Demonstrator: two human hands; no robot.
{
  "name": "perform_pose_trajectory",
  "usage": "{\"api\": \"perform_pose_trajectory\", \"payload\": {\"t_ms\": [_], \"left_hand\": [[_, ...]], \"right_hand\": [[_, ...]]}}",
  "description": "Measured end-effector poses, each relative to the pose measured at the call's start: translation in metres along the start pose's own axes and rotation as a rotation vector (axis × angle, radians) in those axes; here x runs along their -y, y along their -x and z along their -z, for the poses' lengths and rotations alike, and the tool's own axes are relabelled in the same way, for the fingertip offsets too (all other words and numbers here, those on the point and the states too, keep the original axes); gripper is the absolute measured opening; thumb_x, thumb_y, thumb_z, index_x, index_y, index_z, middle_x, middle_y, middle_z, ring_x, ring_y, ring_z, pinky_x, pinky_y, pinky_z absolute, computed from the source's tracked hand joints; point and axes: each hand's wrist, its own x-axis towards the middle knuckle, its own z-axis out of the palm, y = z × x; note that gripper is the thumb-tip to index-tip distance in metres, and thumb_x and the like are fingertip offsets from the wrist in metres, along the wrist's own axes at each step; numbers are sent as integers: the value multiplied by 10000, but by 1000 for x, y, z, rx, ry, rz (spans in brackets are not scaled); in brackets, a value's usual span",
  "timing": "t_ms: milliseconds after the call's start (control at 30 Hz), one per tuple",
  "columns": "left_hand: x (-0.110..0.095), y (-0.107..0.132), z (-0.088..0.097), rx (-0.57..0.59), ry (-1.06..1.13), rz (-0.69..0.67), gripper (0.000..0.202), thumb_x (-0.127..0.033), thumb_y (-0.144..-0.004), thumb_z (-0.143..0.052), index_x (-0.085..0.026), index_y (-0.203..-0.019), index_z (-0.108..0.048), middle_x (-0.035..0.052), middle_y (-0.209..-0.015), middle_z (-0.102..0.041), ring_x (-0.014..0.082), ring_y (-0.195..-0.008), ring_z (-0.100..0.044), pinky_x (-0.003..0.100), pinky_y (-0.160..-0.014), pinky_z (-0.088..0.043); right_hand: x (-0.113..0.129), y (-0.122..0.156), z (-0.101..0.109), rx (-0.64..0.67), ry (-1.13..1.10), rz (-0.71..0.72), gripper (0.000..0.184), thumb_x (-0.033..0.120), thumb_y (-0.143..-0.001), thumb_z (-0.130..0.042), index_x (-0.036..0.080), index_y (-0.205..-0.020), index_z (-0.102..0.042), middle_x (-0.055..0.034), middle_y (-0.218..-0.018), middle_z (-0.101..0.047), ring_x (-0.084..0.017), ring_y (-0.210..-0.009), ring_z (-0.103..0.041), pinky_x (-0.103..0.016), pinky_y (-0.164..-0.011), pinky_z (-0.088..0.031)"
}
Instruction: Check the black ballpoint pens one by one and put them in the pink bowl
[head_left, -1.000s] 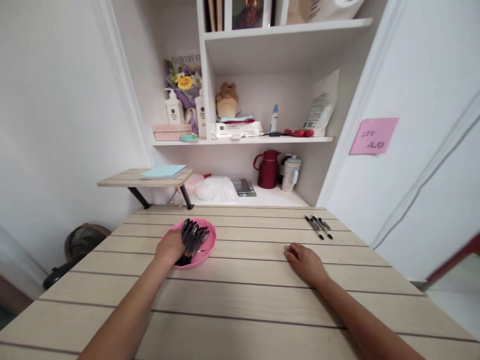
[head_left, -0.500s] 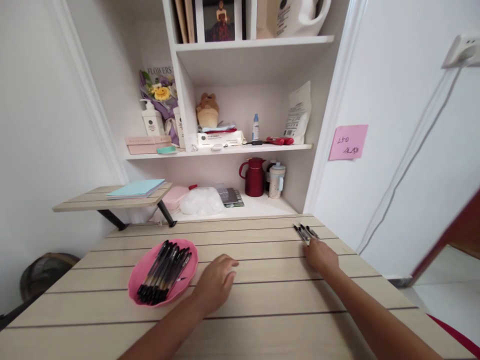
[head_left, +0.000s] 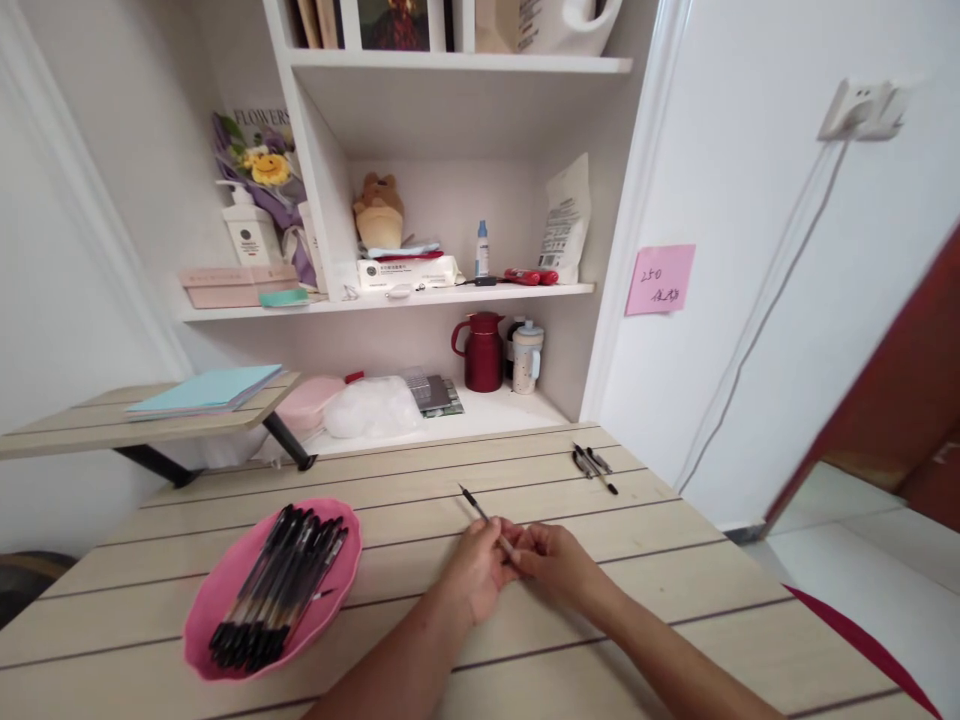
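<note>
Both my hands meet over the middle of the wooden table. Between them is a slim uncapped pen, its dark grip end and thin point angled up and to the left. My left hand is closed around the pen's middle. The fingers of my right hand pinch its rear end, close against the left fingers. To the right lies a small group of black pen caps and a pen. At the left, a pink scalloped dish holds a pile of black pens.
A raised wooden stand with blue paper is at the back left. Behind the table, white shelves hold a red jug, a cup and a plastic bag. A pink note is on the wall.
My right hand has come back from the small group at the right with a pen. Both hands now hold that pen together. The view has shifted, and the dish sits lower left.
</note>
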Motion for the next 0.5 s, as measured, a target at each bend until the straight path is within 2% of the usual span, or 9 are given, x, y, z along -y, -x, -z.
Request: {"api": "perform_pose_trajectory", "payload": {"t_ms": [67,133,200,267,367,500], "left_hand": [[0,1,4,3,61,32,182,-319,-752,-555,-178,-765,-441,39,-726,-601,173,-678,-588,323,-653,-425],[-2,4,8,15,96,63,172,-314,-758,-547,-181,-751,-437,21,-700,-595,168,-675,-590,314,-644,-422],[-4,5,9,22,86,78,163,-309,-762,-543,-185,-760,-439,-8,-653,-571,137,-603,-567,271,-590,-402],[-4,6,9,18,51,82,172,-319,-761,-545,-188,-767,-435,-25,-626,-552,100,-517,-517,221,-517,-350],[-3,6,9,17,-1,74,208,-352,-754,-551,-188,-779,-426,-26,-623,-546,72,-455,-457,184,-451,-258],[-1,5,9,49,-45,48,245,-390,-753,-547,-188,-785,-413,-25,-624,-546,47,-404,-388,173,-419,-164]], "right_hand": [[0,-6,23,-42,118,-30,249,381,-734,-479,174,-616,-553,-12,-558,-609,-132,-531,-530,-222,-486,-355],[-6,-18,56,-216,419,-96,267,380,-761,-451,180,-635,-575,-51,-642,-641,-167,-624,-568,-250,-545,-372],[-17,-32,88,-360,692,-275,237,352,-779,-431,193,-747,-603,-80,-776,-665,-206,-735,-597,-273,-579,-383],[-29,-44,109,-390,757,-337,259,356,-791,-418,180,-821,-606,-123,-852,-659,-254,-810,-601,-305,-593,-392],[-42,-56,117,-382,795,-372,297,379,-801,-408,162,-868,-600,-153,-906,-649,-284,-862,-597,-330,-617,-409],[-49,-66,109,-357,837,-388,305,366,-800,-425,148,-935,-589,-167,-970,-634,-282,-891,-598,-344,-662,-426]]}}
